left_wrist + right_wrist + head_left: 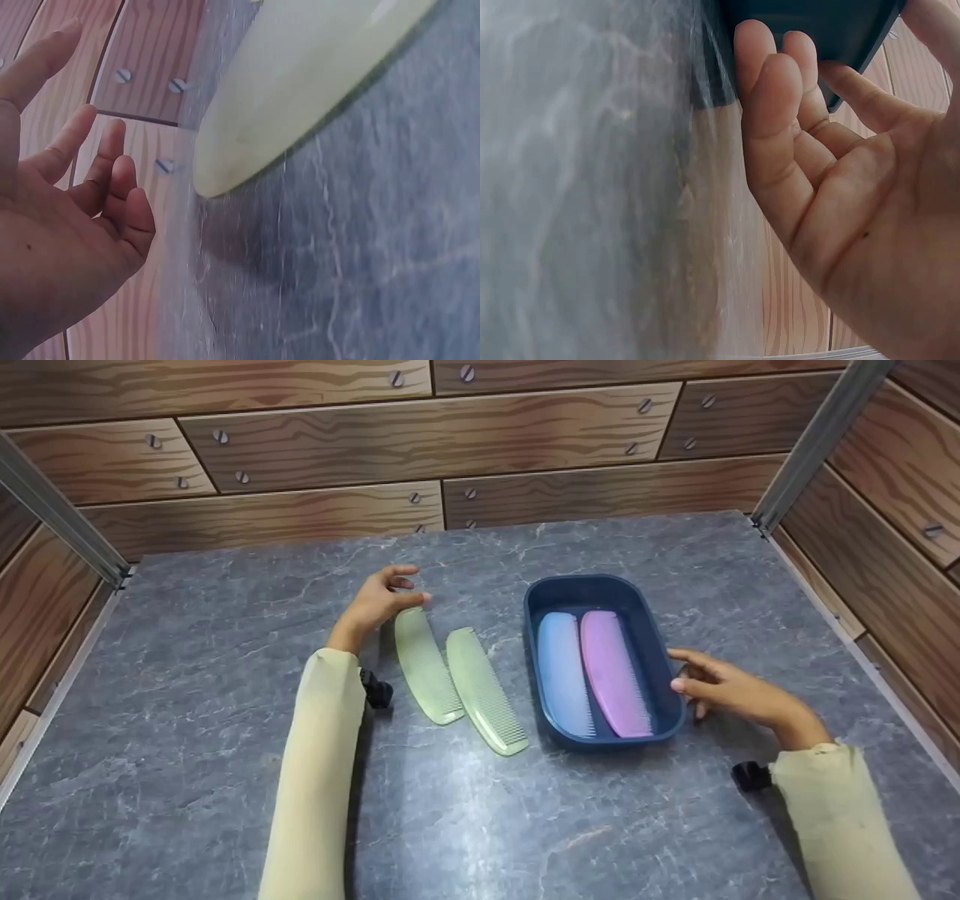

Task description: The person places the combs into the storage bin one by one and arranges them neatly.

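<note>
Left hand [377, 601]: fingers relaxed and parted, gripping nothing, beside top end of pale-green translucent plastic comb [421, 667]. Second pale-green plastic comb [482, 690] lies just beside it; both flat on grey marble-patterned table [465, 829]. Right hand [733, 694]: loosely bent, fingertips at right side of dark-blue rounded rectangular plastic tray [586, 591]; no firm grip evident. Inside tray: blue comb [559, 675] and pink comb [611, 671], side by side. Risks, in judgement: thin comb could slip if fingertips miss edge; sideways drag could shove neighbouring comb; uneven right-hand pressure could slide tray.

Right hand [855, 187] at dark container [847, 30]
</note>
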A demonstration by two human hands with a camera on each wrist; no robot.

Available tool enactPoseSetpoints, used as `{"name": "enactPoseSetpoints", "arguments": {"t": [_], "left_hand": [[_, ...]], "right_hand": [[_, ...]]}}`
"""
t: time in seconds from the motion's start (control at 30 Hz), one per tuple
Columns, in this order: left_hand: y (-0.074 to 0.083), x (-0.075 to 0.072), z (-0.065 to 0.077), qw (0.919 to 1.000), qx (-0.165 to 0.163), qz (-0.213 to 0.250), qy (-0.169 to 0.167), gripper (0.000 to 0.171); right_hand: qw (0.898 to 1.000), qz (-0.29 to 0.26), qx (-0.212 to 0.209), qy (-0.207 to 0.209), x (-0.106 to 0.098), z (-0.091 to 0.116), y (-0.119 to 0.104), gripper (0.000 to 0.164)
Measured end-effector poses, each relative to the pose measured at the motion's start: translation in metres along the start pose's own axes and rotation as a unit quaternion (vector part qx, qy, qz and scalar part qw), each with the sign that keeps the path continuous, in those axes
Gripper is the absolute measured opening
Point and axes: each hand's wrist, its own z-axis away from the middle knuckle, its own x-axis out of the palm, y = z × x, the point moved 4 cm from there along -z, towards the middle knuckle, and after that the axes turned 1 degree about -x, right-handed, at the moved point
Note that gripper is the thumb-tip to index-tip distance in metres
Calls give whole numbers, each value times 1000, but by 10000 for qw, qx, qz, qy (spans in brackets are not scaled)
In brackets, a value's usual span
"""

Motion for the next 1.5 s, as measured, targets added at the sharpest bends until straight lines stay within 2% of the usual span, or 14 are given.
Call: {"name": "enactPoseSetpoints", "arguments": {"t": [0.1, 0.2, 0.3, 0.4, 0.53, 0.8, 1.17, 1.5], "left_hand": [[1, -2, 3, 9998, -117, 148, -55, 68], [6, -3, 11, 9996, -260, 111, -96, 68], [2, -7, 11, 9994, -340, -74, -84, 67], [-11, -11, 5, 9989, -350, -320, -61, 69], [-16, -11, 6, 9971, -496, -563, -114, 68], [-26, -11, 7, 9940, -906, -599, -133, 70], [-31, -8, 10, 9927, -917, -756, -184, 68], [-35, -9, 9, 9933, -758, -836, -257, 64]], "right_hand": [[10000, 17, 13, 7, 0, 0, 0, 62], [10000, 30, 59, 7, 1, -1, 1, 63], [10000, 17, 77, 2, 1, -1, 1, 63], [10000, -14, 56, -14, 1, -1, 1, 63], [10000, -32, 40, -41, 1, 0, 1, 62], [10000, 24, 20, -19, 1, 0, 1, 63], [9999, -18, -106, 12, 3, -2, 3, 62], [10000, -17, -30, 1, 1, -1, 1, 62]]}}
